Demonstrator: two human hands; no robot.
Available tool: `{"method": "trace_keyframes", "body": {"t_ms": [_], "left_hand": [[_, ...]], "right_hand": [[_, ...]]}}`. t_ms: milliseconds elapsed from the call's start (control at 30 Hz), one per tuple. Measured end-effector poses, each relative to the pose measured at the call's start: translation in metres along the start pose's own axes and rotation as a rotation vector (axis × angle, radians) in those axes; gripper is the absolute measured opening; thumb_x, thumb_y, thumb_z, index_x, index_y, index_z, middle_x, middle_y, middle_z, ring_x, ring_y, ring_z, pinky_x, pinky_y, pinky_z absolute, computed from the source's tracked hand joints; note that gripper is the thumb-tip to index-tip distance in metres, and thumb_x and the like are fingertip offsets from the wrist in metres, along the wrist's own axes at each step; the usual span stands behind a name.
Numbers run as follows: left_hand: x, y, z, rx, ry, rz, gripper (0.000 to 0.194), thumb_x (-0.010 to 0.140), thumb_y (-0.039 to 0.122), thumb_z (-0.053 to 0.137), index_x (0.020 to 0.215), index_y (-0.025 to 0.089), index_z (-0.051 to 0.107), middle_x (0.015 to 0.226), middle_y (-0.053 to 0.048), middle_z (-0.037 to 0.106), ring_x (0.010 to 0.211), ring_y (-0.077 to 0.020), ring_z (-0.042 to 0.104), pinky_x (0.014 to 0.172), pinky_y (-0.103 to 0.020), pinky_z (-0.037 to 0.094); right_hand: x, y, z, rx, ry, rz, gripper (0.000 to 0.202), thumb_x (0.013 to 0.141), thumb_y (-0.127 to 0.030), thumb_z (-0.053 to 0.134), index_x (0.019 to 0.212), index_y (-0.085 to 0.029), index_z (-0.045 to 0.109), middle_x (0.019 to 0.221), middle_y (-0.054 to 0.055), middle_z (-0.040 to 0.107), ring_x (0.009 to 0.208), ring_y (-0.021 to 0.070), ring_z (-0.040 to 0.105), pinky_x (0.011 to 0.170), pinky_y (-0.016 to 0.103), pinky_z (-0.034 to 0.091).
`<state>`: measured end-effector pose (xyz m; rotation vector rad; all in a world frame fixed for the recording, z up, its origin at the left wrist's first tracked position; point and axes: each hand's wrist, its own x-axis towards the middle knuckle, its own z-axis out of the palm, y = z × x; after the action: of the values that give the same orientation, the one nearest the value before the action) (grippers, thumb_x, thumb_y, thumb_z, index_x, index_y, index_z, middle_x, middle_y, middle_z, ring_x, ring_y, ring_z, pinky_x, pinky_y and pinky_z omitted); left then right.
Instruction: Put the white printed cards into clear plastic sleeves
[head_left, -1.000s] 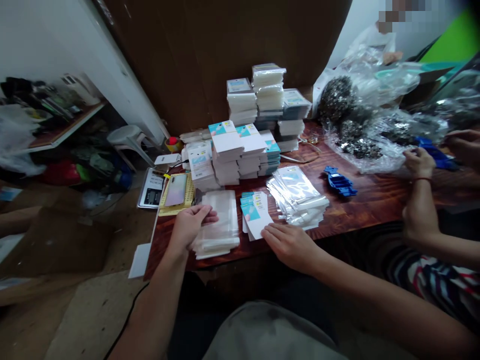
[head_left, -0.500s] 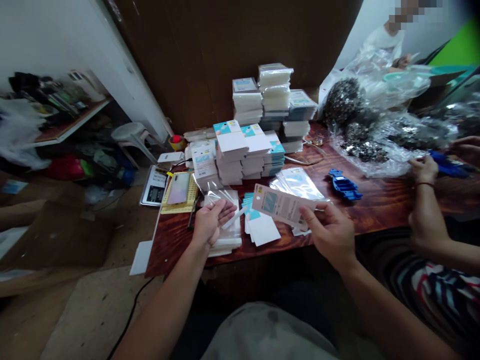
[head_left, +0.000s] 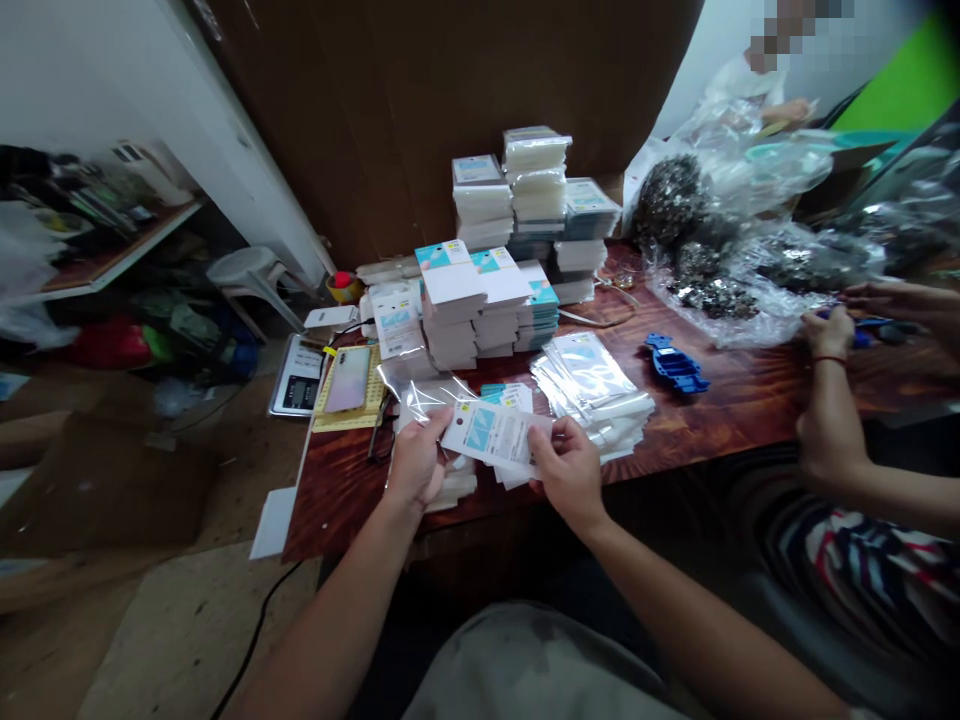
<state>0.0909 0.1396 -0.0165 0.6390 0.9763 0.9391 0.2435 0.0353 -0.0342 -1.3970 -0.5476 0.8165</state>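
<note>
A printed white card [head_left: 491, 436] with a blue panel and a punched hole lies between my hands. My right hand [head_left: 568, 470] grips its right end. At the card's left end, my left hand [head_left: 418, 460] is closed with thumb and fingers together, holding clear plastic film that rises behind it. Beneath the card, more cards [head_left: 513, 397] lie on the table, partly hidden. To the right is a fanned pile of clear sleeves [head_left: 592, 385]. Stacks of blue-and-white cards [head_left: 454, 290] stand just behind.
Tall stacks of packets [head_left: 535, 185] rise at the back. A phone [head_left: 348, 379] lies at the left on a yellow pad [head_left: 322, 411]. At the right are a blue plastic part [head_left: 676, 364], bags of metal pieces [head_left: 716, 290] and another person's hands [head_left: 831, 332].
My right hand has brought the card left to my left hand, uncovering the sleeve pile. The view has shifted slightly. The neighbouring person's hands have moved closer together.
</note>
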Motion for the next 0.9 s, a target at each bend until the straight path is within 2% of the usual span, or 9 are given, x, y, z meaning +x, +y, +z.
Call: {"method": "trace_keyframes", "body": {"t_ms": [100,167,267,400,533,633,733,800,900], "left_hand": [[-0.002,0.005,-0.002,-0.022,0.008,0.012,0.025,0.068,0.024,0.082,0.085,0.012,0.068,0.077,-0.003,0.072,0.067,-0.0138,0.067,0.061,-0.024,0.055],[-0.003,0.01,-0.004,-0.017,0.007,0.008,0.026,0.07,0.026,0.08,0.089,0.012,0.069,0.08,-0.004,0.073,0.07,-0.0153,0.068,0.063,-0.026,0.056],[-0.008,0.014,-0.007,0.045,-0.051,-0.006,0.026,0.075,0.028,0.076,0.093,0.012,0.069,0.085,-0.008,0.075,0.073,-0.0178,0.07,0.065,-0.029,0.057],[-0.014,0.009,-0.003,0.079,-0.127,-0.044,0.027,0.077,0.028,0.076,0.096,0.011,0.07,0.091,-0.011,0.076,0.077,-0.0199,0.072,0.068,-0.031,0.059],[-0.017,0.005,0.002,0.031,-0.163,-0.064,0.031,0.076,0.027,0.077,0.102,0.013,0.07,0.097,-0.011,0.076,0.083,-0.0233,0.073,0.074,-0.036,0.06],[-0.016,0.013,0.0,0.037,-0.181,-0.101,0.029,0.073,0.024,0.079,0.099,0.012,0.071,0.095,-0.01,0.076,0.079,-0.0229,0.072,0.07,-0.036,0.06],[-0.015,0.024,-0.007,0.119,-0.202,-0.128,0.031,0.069,0.023,0.081,0.097,0.012,0.072,0.088,-0.01,0.076,0.072,-0.0225,0.071,0.061,-0.035,0.06],[-0.015,0.028,-0.011,0.164,-0.207,-0.129,0.032,0.069,0.025,0.082,0.096,0.011,0.073,0.085,-0.01,0.075,0.069,-0.0222,0.07,0.057,-0.033,0.059],[-0.015,0.026,-0.012,0.111,-0.128,-0.053,0.031,0.071,0.032,0.082,0.091,0.012,0.073,0.081,-0.008,0.075,0.066,-0.0196,0.069,0.057,-0.031,0.058]], "right_hand": [[-0.001,0.008,0.01,0.016,0.127,-0.179,0.034,0.079,-0.045,0.071,0.072,-0.022,0.048,0.062,-0.004,0.055,0.054,0.0113,0.052,0.048,0.023,0.045],[0.0,0.008,0.013,0.016,0.168,-0.192,0.033,0.08,-0.044,0.071,0.07,-0.022,0.047,0.06,-0.005,0.051,0.053,0.0108,0.049,0.049,0.023,0.043],[0.003,0.006,0.013,0.026,0.158,-0.178,0.033,0.08,-0.044,0.07,0.071,-0.022,0.047,0.06,-0.006,0.05,0.052,0.0108,0.047,0.049,0.023,0.042],[0.003,0.009,0.021,0.064,0.121,-0.205,0.029,0.082,-0.044,0.067,0.077,-0.022,0.049,0.069,-0.002,0.056,0.061,0.0131,0.053,0.056,0.025,0.046],[0.007,0.012,0.035,0.089,-0.019,-0.132,0.034,0.08,-0.046,0.065,0.1,-0.023,0.05,0.09,0.003,0.064,0.078,0.0185,0.062,0.065,0.029,0.053],[0.015,0.003,0.035,0.189,-0.261,0.031,0.055,0.075,-0.045,0.07,0.121,-0.022,0.05,0.107,0.006,0.068,0.091,0.0223,0.067,0.076,0.032,0.055],[0.023,-0.01,0.025,0.264,-0.543,0.279,0.049,0.072,-0.046,0.074,0.11,-0.016,0.064,0.099,0.008,0.072,0.084,0.0224,0.069,0.073,0.032,0.056],[0.024,-0.014,0.02,0.267,-0.587,0.376,0.046,0.072,-0.046,0.078,0.102,-0.014,0.068,0.09,0.008,0.073,0.073,0.0203,0.069,0.065,0.03,0.056],[0.021,-0.012,0.02,0.262,-0.482,0.394,0.048,0.066,-0.044,0.085,0.101,-0.016,0.07,0.091,0.009,0.075,0.071,0.021,0.07,0.058,0.03,0.057]]}}
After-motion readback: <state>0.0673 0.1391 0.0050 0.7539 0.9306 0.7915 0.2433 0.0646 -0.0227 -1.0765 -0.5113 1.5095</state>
